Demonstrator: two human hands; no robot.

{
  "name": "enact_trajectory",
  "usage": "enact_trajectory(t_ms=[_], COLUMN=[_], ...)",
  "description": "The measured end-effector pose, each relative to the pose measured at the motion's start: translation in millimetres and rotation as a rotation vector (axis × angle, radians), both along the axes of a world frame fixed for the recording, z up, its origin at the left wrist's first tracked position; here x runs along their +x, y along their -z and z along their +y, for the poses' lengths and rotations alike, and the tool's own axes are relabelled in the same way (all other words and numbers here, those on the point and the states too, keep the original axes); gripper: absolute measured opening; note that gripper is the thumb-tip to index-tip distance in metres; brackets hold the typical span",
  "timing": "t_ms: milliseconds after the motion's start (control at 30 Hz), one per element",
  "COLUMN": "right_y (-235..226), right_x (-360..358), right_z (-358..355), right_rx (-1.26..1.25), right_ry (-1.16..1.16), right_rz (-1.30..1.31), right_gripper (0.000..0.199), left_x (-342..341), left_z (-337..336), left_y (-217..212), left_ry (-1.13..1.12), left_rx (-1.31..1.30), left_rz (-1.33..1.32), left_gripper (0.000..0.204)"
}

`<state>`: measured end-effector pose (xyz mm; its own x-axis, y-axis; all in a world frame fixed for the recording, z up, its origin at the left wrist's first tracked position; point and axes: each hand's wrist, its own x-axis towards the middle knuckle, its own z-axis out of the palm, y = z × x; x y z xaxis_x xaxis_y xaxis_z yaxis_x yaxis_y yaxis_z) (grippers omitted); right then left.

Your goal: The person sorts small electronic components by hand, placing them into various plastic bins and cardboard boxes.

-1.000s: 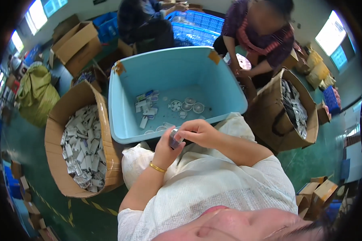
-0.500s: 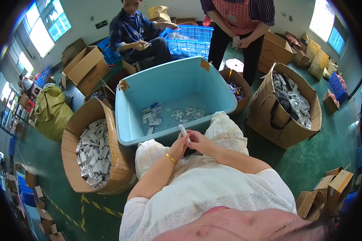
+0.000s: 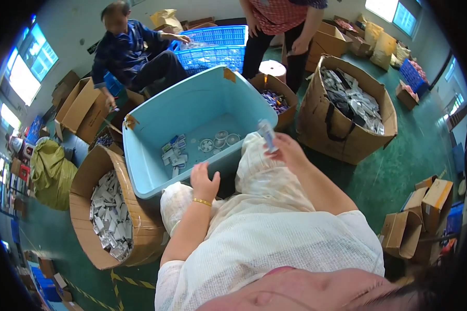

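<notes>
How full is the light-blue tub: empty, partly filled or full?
Partly filled: small pale pieces and round grilles lie at the bottom of the tub, far short of filling it.

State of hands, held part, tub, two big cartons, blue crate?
Left hand: open, nothing visible in it
Right hand: gripping
Held part: gripped, tilted, blurred
Tub: open, sparsely filled
Left carton: open, well filled
Right carton: open, well filled
Crate: open, holding items

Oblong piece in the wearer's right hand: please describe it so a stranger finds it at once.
Find the light-blue tub. Near its right corner, the right hand holds the pale oblong piece. Unlike the small pieces inside, it is held up.
</notes>
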<state>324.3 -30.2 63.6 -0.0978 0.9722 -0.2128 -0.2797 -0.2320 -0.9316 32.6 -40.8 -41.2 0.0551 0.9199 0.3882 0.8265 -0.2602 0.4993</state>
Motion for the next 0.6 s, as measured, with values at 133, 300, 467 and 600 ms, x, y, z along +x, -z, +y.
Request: enact_trajectory(t_ms=[133, 300, 467, 600], right_y=[58, 72, -113, -187], right_x=[58, 109, 93, 77], right_z=[7, 0, -35, -92], right_rx=[-0.135, -0.386, 0.590, 1.483], right_ry=[0.327, 0.093, 0.437, 0.779], right_rz=[-0.208, -0.619, -1.277, -0.972], right_gripper=[0.029, 0.017, 0.039, 0.039], left_x=[11, 16, 8, 7], left_z=[0, 2, 0, 1], left_y=[-24, -28, -30, -36], left_ry=[-0.170, -0.202, -0.156, -0.161], left_rx=[-0.305, -0.472, -0.445, -0.448], left_rz=[0.234, 0.388, 0.361, 0.375], left_gripper=[0.068, 0.075, 0.072, 0.071])
